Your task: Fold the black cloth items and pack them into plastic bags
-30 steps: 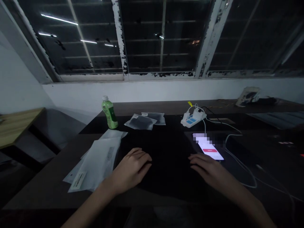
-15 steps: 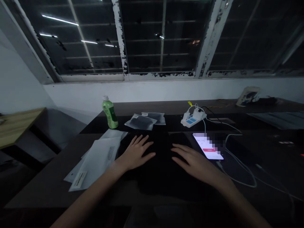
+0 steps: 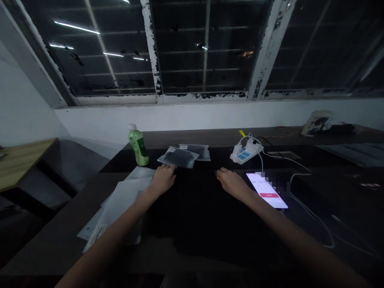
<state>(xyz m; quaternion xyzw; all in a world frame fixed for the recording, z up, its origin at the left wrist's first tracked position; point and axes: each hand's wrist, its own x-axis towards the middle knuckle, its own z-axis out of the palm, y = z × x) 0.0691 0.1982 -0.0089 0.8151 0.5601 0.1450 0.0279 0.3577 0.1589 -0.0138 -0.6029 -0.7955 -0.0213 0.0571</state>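
Black cloth-like material [image 3: 195, 212] lies at center frame as the left hand [image 3: 163, 178] and right hand [image 3: 232, 183], fingers fanned moments earlier, curl higher up, apparently shifting work toward its upper edge; whether they pinch it cannot be told.

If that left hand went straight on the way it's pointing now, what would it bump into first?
Probably the nearer small packet, lying just ahead of the left hand; whether the two already touch is hard to tell in this dim view.
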